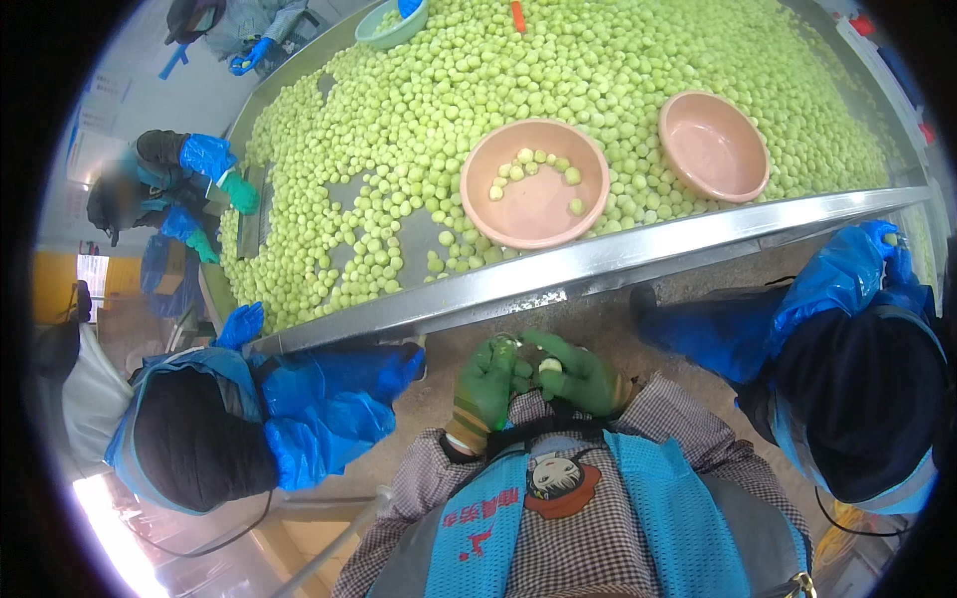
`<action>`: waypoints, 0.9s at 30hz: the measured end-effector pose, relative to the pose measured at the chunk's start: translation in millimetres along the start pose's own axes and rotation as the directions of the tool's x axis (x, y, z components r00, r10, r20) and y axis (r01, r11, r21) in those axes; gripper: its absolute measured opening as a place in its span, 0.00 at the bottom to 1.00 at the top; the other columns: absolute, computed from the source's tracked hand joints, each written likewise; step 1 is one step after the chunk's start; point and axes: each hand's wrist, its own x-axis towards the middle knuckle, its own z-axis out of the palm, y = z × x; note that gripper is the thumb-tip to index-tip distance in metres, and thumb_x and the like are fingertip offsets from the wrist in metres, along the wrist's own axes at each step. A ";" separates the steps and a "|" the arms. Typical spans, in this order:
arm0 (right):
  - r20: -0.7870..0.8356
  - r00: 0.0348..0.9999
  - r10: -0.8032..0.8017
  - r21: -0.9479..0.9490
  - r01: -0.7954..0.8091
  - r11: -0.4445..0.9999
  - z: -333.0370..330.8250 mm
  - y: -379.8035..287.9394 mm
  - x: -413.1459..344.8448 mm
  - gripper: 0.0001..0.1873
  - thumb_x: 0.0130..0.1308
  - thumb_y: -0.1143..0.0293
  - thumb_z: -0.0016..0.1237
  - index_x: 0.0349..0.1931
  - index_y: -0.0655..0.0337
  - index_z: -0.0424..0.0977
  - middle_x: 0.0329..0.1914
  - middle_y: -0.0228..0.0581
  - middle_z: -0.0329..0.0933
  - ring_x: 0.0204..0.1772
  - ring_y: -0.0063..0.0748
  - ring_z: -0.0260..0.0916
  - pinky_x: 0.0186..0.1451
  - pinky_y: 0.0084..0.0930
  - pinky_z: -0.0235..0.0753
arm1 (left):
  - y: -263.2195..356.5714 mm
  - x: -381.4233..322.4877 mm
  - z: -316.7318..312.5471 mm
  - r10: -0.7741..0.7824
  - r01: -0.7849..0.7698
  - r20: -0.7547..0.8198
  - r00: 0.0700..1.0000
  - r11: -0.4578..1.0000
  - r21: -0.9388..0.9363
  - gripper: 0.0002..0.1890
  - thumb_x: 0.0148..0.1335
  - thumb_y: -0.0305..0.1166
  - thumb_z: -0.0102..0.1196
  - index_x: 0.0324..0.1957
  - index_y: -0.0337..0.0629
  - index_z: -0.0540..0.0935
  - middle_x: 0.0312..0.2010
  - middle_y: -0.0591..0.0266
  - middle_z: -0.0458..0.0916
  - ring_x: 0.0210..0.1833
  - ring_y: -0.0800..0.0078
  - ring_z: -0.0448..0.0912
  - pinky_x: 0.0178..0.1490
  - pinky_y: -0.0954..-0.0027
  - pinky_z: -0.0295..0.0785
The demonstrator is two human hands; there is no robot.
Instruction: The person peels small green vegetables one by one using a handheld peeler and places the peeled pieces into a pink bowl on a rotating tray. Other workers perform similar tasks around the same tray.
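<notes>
Both my hands wear green knit gloves and are close together in front of my chest, below the steel rim of the table. My left hand (487, 381) is curled around a slim bright green tool (503, 415); its working end is small and blurred, so its kind is unclear. In my right hand (587, 377) a pale round fruit (550, 365) is pinched between thumb and fingers. Beyond the rim, a pink plastic basin (534, 224) holds several pale fruits along its far and right sides. Small round green fruits (598, 67) cover much of the steel table (643, 238).
Another pink basin (714, 149) sits tilted on the fruit. Farther off are an orange-red tool (518, 16) and a light green basin (396, 30). Co-workers in blue sleeves stand close at my left (202, 426) and right (860, 389); others work along the table's left side.
</notes>
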 end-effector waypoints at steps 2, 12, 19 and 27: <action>-0.040 0.981 -0.188 -0.183 0.177 0.967 -9.7 8.1 1.1 0.26 0.75 0.55 0.46 0.63 0.68 0.69 0.43 0.35 0.79 0.39 0.22 0.75 0.44 0.22 0.75 | 8.2 0.2 -3.9 -0.105 0.105 -0.009 0.994 0.994 -0.024 0.14 0.75 0.35 0.49 0.53 0.35 0.80 0.32 0.59 0.83 0.30 0.74 0.79 0.32 0.75 0.74; 0.106 0.973 0.204 0.779 -0.209 0.592 -29.3 63.6 10.6 0.23 0.79 0.49 0.34 0.49 0.60 0.74 0.34 0.31 0.78 0.30 0.24 0.72 0.37 0.20 0.73 | 16.9 -7.5 0.6 -0.212 0.207 0.096 0.973 0.977 0.059 0.16 0.74 0.34 0.51 0.57 0.34 0.79 0.34 0.58 0.84 0.30 0.75 0.78 0.32 0.77 0.73; 0.061 0.968 0.243 0.718 -0.212 0.663 -22.7 46.1 18.6 0.20 0.78 0.53 0.36 0.52 0.61 0.72 0.39 0.32 0.76 0.35 0.23 0.70 0.36 0.20 0.73 | 18.2 -9.5 0.5 -0.201 0.195 0.075 0.977 0.978 0.075 0.18 0.73 0.34 0.52 0.58 0.32 0.77 0.34 0.58 0.84 0.30 0.76 0.78 0.33 0.77 0.73; 0.113 0.918 -0.379 -0.770 0.322 0.550 6.0 -15.2 73.9 0.19 0.76 0.60 0.43 0.58 0.65 0.69 0.40 0.35 0.76 0.40 0.29 0.74 0.42 0.25 0.78 | 9.9 -9.7 -26.6 -0.185 0.184 0.070 0.980 0.983 0.021 0.18 0.73 0.33 0.52 0.59 0.33 0.76 0.34 0.59 0.84 0.33 0.76 0.80 0.34 0.77 0.74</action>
